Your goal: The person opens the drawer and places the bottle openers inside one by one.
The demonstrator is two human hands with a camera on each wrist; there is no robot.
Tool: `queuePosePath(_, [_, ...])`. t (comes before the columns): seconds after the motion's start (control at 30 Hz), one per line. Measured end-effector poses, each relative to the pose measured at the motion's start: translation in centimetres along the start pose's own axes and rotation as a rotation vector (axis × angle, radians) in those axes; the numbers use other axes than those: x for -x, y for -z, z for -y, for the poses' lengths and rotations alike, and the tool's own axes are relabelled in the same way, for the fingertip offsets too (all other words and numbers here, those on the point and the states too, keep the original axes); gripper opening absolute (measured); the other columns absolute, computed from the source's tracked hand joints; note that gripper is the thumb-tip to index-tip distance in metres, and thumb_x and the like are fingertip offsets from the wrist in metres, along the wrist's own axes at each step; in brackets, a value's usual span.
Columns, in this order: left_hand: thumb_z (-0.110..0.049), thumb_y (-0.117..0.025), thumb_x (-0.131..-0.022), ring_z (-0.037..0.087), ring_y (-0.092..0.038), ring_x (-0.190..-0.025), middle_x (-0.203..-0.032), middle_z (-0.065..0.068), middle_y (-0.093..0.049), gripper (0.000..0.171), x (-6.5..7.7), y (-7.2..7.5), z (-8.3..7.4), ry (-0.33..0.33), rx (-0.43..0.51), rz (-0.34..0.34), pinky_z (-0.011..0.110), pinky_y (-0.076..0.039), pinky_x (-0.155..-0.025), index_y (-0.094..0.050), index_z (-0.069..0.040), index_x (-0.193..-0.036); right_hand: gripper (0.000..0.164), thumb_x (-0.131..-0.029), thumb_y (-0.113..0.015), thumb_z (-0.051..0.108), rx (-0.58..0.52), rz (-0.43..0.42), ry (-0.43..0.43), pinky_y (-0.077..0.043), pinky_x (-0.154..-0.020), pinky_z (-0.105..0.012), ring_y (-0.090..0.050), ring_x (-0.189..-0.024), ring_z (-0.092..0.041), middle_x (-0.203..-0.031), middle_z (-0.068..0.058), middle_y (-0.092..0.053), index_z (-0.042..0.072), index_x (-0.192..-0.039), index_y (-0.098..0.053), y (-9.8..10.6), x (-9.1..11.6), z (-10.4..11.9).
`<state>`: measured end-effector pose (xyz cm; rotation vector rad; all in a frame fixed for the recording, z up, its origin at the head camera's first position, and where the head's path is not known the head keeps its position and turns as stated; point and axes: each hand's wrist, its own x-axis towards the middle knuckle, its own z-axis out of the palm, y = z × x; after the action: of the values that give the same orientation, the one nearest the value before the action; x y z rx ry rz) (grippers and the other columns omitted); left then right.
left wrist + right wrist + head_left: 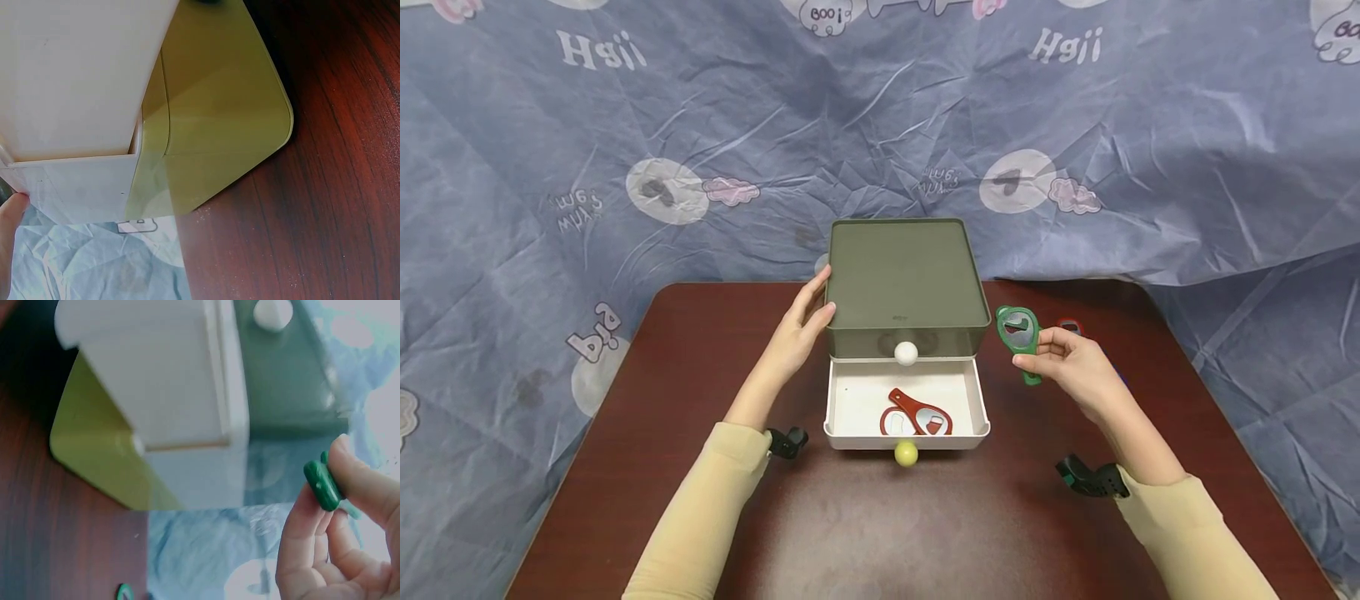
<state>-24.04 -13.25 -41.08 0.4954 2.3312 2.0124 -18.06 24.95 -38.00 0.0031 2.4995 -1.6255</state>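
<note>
My right hand [1075, 367] pinches a green bottle opener [1032, 377] by its handle, its metal-centred head up, beside the front right corner of a small drawer unit [906, 275]. In the right wrist view the green handle [322, 484] sits between thumb and fingers. My left hand [797, 329] rests against the unit's left side, fingers extended. The lower white drawer [857, 392] is pulled out, and two red bottle openers [913, 408] lie overlapping in it. Above it, the grey-green drawer with a white knob [906, 353] is closed.
Behind my right hand, another red-rimmed opener [1070, 325] lies on the dark red table [880, 533], partly hidden, with a bit of blue showing nearby. A yellow-green knob [906, 453] sticks out from the drawer front. A printed blue-grey cloth [760, 133] hangs behind the table.
</note>
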Motion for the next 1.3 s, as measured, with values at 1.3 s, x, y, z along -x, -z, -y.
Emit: queuePosePath(1.3, [-0.023,-0.044,-0.106,0.022,-0.022,-0.150,-0.164,0.003,-0.021,0.057,0.1,-0.2,-0.2,0.024,0.001,0.017,0.052,-0.029,-0.118,-0.023,-0.026,-0.158,0.025,-0.070,-0.088,0.018,0.436,0.352,0.225,-0.049,-0.070,-0.022,-0.058,-0.073,-0.004,-0.077,0.007,-0.068,0.011,-0.089,-0.073,-12.9,-0.8,2.8])
